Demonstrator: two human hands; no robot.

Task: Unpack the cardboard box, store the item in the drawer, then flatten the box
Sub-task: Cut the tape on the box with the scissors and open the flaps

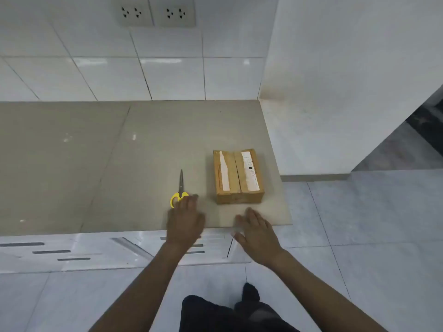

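A small brown cardboard box (237,176) with torn white labels on top lies closed on the beige countertop (100,164), near its right end. Scissors (179,188) with yellow handles lie just left of the box, blades pointing away from me. My left hand (185,219) hovers flat at the yellow handles, fingers spread, partly covering them; it holds nothing. My right hand (256,230) is flat and open over the counter's front edge, just in front of the box and not touching it.
White drawers (72,252) with dark slot handles run below the counter's front edge. A white tiled wall with two double sockets (158,13) stands behind. A white pillar (347,80) borders the counter on the right. Grey floor tiles lie beneath me.
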